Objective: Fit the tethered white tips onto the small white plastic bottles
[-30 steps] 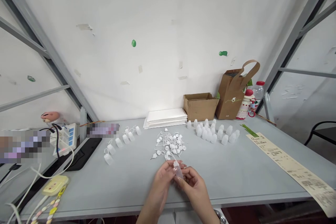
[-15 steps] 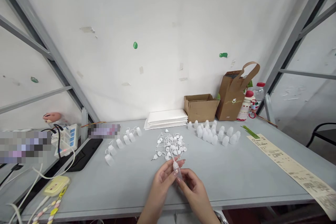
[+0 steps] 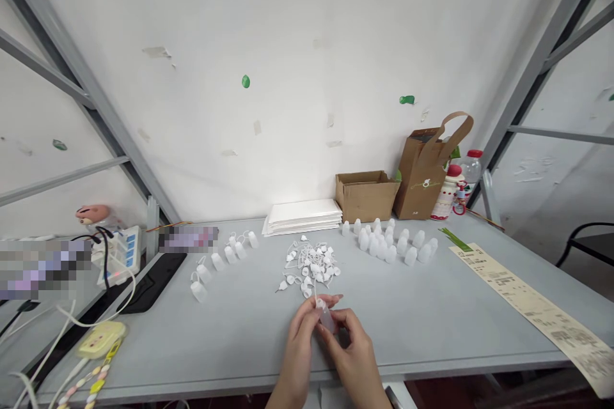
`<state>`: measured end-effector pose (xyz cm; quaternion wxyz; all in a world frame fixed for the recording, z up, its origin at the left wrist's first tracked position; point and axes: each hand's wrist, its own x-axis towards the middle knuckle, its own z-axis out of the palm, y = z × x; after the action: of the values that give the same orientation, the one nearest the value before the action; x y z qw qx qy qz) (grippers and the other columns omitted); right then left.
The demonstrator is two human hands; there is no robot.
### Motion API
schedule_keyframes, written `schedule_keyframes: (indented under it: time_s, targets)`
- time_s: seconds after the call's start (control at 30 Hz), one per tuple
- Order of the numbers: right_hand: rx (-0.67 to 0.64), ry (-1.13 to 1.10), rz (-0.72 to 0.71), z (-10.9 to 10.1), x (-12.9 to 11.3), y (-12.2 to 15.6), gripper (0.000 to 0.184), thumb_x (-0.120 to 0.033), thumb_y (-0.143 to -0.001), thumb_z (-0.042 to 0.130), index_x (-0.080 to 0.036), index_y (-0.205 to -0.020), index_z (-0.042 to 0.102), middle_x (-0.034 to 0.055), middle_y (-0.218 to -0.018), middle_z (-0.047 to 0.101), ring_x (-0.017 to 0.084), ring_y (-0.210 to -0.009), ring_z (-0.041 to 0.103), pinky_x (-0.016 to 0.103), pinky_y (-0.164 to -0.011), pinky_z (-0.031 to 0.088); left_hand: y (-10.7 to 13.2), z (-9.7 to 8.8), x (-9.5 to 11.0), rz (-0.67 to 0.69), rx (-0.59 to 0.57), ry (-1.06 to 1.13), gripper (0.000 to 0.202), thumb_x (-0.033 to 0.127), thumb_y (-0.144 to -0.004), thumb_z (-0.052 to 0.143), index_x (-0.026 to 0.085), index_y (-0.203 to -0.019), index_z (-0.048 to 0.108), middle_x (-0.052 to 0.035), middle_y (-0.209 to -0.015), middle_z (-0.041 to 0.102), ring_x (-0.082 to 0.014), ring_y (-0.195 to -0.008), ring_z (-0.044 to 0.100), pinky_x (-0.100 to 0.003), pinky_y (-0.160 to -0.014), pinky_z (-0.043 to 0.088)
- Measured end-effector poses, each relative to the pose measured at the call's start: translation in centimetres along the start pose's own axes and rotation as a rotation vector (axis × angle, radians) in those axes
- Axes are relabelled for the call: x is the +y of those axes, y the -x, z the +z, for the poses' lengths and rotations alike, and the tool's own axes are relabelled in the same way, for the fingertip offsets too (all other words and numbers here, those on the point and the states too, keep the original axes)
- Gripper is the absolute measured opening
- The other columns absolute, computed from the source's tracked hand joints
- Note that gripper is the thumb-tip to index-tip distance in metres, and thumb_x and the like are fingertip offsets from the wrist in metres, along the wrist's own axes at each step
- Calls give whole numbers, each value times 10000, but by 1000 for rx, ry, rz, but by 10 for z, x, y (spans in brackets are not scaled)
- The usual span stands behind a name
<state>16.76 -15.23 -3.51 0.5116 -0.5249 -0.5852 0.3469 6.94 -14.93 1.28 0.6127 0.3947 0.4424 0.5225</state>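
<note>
A small translucent plastic bottle (image 3: 326, 317) is held near the table's front edge, tilted, with a white strap or cord rising from its top. My left hand (image 3: 307, 324) closes on its upper part, fingers behind the neck and thumb in front. Around the lower body, my right hand (image 3: 349, 337) pinches it with thumb and fingers. Just beyond my hands lies a pile of white caps with looped straps (image 3: 311, 263). Several capless-looking bottles (image 3: 384, 244) stand to the right of the pile. On the left, bottles with strapped caps (image 3: 217, 261) form a slanting row.
Against the wall are a stack of white sheets (image 3: 303, 217), a cardboard box (image 3: 367, 198), a brown paper bag (image 3: 419, 179) and a decorated bottle (image 3: 447, 193). A long printed paper strip (image 3: 522, 307) overhangs the right front edge. Cables and a power strip (image 3: 137, 259) occupy the left.
My left hand has turned more upright and its fingers have shifted at the bottle's neck. The bottle stays between both hands. The whole view has moved slightly.
</note>
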Motion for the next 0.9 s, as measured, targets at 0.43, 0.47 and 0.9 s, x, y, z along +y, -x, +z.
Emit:
schedule_keyframes:
  time_s: [0.43,0.47,0.9]
  targets:
    - [18,90,-66,0,-2,1,197,-380,-799,514,-190,-774,561,26,-711,592,155,-645,557,246,-603,461,-3,-4,-5,10,-31,15,284,256,-794,409,163,-967,614,-85,-1089,613,-250,-1090,481,-376,-910,378]
    - [13,85,-65,0,-2,1,192,-373,-802,512,-190,-774,561,25,-714,590,154,-650,559,245,-607,462,-3,-4,-3,7,-40,21,279,249,-790,410,162,-957,616,-85,-1079,616,-251,-1088,483,-379,-914,373]
    - [28,-13,-72,-2,-9,-1,137,-338,-755,578,-205,-726,564,14,-687,586,153,-620,530,236,-593,454,-5,3,1,6,-83,107,165,205,-742,455,164,-786,609,-88,-934,658,-257,-1007,532,-361,-841,408]
